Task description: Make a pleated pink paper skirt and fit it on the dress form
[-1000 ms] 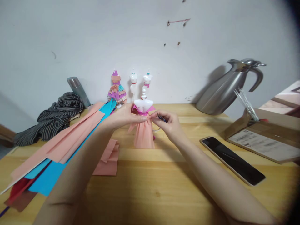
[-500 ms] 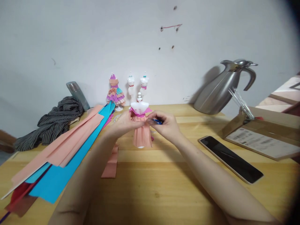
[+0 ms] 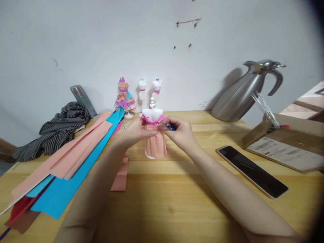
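A small white mannequin (image 3: 152, 112) stands in front of me, with a magenta paper band around its chest and a gathered peach paper skirt (image 3: 156, 145) below. My left hand (image 3: 135, 131) pinches the skirt at the left of the waist, thumb laid across the front. On the other side, my right hand (image 3: 180, 130) is closed around a small blue object (image 3: 170, 127), mostly hidden by the fingers. Its fingertips touch the right side of the waist. Near my left forearm lies a loose peach paper strip (image 3: 120, 175).
Peach and blue paper sheets (image 3: 73, 158) cover the left, beside a striped cloth (image 3: 58, 125) and a bottle (image 3: 83, 99). Behind stand a dressed mannequin (image 3: 124, 96) and two white ones. Rightward are a phone (image 3: 253, 172), a cardboard box (image 3: 286, 146) and a steel jug (image 3: 235, 96).
The mannequin has turned slightly, and the skirt hem has swung a little to the right. Both hands stay at the waist. The whole view has shifted slightly.
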Demonstrator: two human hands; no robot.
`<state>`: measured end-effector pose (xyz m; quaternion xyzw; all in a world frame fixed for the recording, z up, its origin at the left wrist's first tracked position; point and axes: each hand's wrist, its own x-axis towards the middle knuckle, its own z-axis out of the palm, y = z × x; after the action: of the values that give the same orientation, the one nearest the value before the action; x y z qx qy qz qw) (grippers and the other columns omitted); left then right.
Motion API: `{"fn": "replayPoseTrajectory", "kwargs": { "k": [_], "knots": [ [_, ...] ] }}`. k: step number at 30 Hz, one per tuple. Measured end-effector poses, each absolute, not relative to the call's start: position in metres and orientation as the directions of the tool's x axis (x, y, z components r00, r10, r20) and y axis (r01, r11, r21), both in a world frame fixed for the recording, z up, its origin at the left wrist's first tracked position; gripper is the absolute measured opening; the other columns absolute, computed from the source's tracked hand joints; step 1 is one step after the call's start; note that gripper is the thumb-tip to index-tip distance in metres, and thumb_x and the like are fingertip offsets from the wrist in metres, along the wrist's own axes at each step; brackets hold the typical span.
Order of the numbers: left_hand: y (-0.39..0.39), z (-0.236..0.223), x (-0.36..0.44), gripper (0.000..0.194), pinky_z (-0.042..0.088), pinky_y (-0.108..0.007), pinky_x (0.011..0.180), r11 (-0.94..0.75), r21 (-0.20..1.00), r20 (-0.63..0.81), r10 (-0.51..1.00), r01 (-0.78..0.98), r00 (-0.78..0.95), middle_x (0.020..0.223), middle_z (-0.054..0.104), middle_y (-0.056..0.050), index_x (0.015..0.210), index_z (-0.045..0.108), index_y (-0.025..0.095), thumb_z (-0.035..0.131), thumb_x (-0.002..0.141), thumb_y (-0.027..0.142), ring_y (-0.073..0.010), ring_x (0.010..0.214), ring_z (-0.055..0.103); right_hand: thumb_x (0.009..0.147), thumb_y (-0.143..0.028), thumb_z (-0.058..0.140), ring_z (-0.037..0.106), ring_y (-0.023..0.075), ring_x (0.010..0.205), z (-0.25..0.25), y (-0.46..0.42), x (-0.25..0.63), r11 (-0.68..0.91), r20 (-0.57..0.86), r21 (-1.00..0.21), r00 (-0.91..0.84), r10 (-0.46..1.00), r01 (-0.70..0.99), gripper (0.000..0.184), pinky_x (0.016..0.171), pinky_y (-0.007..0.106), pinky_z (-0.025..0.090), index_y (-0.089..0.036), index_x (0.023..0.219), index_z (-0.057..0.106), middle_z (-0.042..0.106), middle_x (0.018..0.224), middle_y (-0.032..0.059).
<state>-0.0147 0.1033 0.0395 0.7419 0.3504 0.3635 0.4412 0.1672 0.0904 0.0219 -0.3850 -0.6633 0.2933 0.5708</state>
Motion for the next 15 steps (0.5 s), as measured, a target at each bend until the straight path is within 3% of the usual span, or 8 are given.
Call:
{"fn": "replayPoseTrajectory", "kwargs": {
  "k": [7,15],
  "knots": [
    [0.1078,0.0353,-0.0176,0.065,0.041,-0.044,0.107,-0.396,0.91,0.275,0.797,0.121,0.538,0.136,0.057,-0.014,0.134,0.051,0.014,0.076,0.076,0.031,-0.0311,0.127,0.052,0.064,-0.029,0.066,0.047,0.0118,0.053,0.0261,0.0897,0.1647,0.457,0.456,-0.88,-0.039,0.889,0.133,0.013,0.052,0.026,0.035,-0.017,0.061,0.062,0.055,0.055,-0.0019],
    [0.1069,0.0403,-0.0166,0.064,0.042,-0.047,0.107,-0.449,0.893,0.347,0.713,0.016,0.609,0.128,0.063,-0.013,0.133,0.055,0.016,0.076,0.076,0.038,-0.0337,0.125,0.054,0.056,-0.03,0.075,0.04,0.0089,0.053,0.028,0.0926,0.165,0.348,0.35,-0.937,-0.06,0.935,-0.03,0.022,0.053,0.025,0.031,-0.017,0.066,0.06,0.05,0.056,-0.0051]
  ]
}}
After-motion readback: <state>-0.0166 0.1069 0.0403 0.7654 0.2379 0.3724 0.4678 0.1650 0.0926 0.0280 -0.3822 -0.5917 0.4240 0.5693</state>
